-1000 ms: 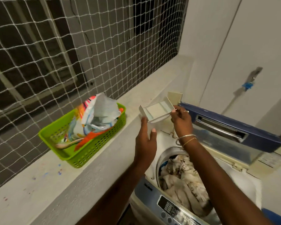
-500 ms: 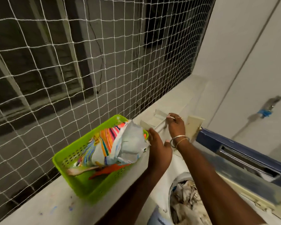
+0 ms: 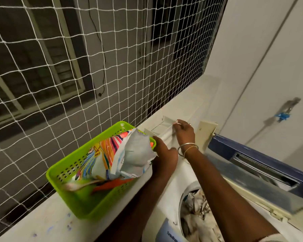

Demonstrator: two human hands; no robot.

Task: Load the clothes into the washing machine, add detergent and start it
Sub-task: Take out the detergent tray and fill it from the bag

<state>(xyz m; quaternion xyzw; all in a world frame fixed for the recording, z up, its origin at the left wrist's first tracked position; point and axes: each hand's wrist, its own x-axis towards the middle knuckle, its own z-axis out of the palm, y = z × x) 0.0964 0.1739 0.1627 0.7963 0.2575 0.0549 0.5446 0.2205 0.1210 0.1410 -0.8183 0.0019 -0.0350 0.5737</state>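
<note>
The detergent packet (image 3: 129, 154) is laid aslant in the green basket (image 3: 87, 203), long axis near-left to far-right, torn mouth turned toward the left hand (image 3: 164, 157), whose fingers are hidden; their grasp cannot be told. The white tray (image 3: 162, 132), partly covered, is pinched at its rim by the right hand (image 3: 184, 132).

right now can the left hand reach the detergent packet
Probably yes: the left hand sits against the detergent packet, which rises above the rim of the green basket, nothing between; the right hand pinches the dispenser tray.
</note>
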